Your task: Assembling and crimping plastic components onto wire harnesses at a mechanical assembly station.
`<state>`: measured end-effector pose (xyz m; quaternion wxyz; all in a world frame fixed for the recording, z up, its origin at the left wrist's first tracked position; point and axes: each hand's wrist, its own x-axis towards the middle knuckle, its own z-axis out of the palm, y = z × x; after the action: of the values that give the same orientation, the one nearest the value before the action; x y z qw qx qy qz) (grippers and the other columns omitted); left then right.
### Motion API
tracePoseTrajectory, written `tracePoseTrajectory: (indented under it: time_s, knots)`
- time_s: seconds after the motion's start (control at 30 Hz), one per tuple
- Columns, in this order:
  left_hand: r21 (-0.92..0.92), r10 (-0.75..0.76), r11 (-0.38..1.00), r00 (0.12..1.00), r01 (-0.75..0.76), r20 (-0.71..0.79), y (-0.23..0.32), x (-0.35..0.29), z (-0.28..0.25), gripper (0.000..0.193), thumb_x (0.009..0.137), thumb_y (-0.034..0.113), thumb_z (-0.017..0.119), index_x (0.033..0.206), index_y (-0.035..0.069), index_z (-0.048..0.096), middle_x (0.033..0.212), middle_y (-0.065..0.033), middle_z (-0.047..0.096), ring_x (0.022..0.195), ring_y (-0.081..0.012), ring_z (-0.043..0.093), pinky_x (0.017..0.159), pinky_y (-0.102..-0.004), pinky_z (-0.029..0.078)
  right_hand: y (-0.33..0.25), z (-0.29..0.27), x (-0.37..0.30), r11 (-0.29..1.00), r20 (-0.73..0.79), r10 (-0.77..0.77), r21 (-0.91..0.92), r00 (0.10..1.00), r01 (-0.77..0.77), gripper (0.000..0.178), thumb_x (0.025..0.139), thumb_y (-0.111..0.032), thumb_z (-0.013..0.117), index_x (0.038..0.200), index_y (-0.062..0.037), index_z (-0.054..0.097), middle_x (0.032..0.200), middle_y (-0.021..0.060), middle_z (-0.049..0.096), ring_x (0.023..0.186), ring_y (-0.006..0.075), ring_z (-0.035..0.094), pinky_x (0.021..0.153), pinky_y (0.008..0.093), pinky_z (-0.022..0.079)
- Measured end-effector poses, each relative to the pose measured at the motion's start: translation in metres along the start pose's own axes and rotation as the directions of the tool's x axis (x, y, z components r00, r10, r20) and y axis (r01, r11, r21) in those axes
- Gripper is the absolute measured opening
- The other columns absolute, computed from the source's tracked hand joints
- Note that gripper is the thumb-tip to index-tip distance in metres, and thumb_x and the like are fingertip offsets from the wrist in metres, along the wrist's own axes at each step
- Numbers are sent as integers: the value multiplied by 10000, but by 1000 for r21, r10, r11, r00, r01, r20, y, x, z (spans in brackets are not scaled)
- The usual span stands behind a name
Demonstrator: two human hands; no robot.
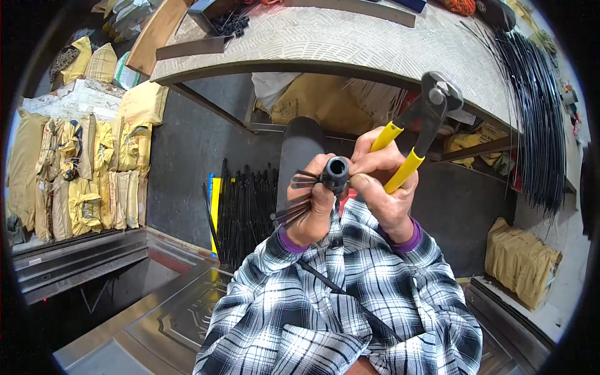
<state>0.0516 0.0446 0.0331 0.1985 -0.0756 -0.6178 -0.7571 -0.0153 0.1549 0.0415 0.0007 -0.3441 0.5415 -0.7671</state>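
In front of my chest, my left hand (312,219) is closed round a black tubular fitting (336,175), its round open end facing up. Several thin dark rods (299,199) fan out leftward from between those fingers; how they join the fitting is hidden. My right hand (390,187) grips pliers with yellow handles (407,170) and a dark metal head (440,103) pointing up and to the right. The handles are spread apart. The right thumb and fingertips meet at the fitting's right side; whether they pinch something small there cannot be made out.
A workbench (375,47) with a pale patterned top spans the far side. Long black rods (537,119) hang over its right end. Black rod bundles (247,209) lie on the floor at left, near stacked yellow sacks (84,200). Another sack (522,259) stands at right.
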Motion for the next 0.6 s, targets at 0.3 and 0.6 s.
tracePoseTrajectory:
  time_s: [0.3,0.6]
  knots:
    - [-22,20,1000,1000,-21,-17,0,0,-6,466,916,425,393,996,-24,487,835,-31,480,698,-85,426,611,-226,351,10,4,0,998,51,-61,-13,997,62,140,661,-32,621,801,-34,623,853,95,494,759,140,469,659,260,403]
    - [13,17,1000,1000,-17,-21,1,1,-14,468,921,435,359,969,-14,483,824,-33,477,686,-86,430,600,-227,348,16,9,-1,993,33,-59,-98,998,62,168,649,56,620,791,-34,615,857,94,501,736,128,491,648,238,431]
